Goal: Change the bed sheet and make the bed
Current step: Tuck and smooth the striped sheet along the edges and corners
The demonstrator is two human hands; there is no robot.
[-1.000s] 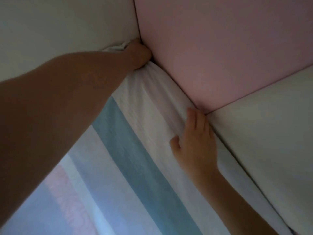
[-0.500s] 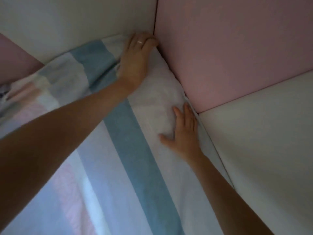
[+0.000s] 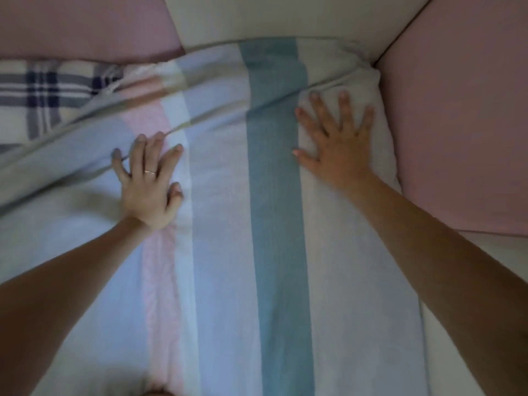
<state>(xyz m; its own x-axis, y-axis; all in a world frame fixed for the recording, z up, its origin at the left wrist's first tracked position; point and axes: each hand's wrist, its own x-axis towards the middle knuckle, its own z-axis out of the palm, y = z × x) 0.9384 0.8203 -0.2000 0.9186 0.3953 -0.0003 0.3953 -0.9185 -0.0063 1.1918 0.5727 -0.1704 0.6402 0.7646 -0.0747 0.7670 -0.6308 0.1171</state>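
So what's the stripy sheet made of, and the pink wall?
The stripy sheet looks like thin matte cloth, maybe cotton: it folds into soft creases. The pink panel, rounded at its seams, seems padded; fabric or faux leather, too blurry to tell.

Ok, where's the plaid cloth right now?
In the head view the plaid cloth lies at the far left, just below the pink cushion. The striped sheet's rumpled edge borders its right side, beyond the left hand.

Pastel-striped sheet [image 3: 223,224], navy-plaid cloth [image 3: 43,92], pink panels [image 3: 457,138] and cream panels [image 3: 257,18].
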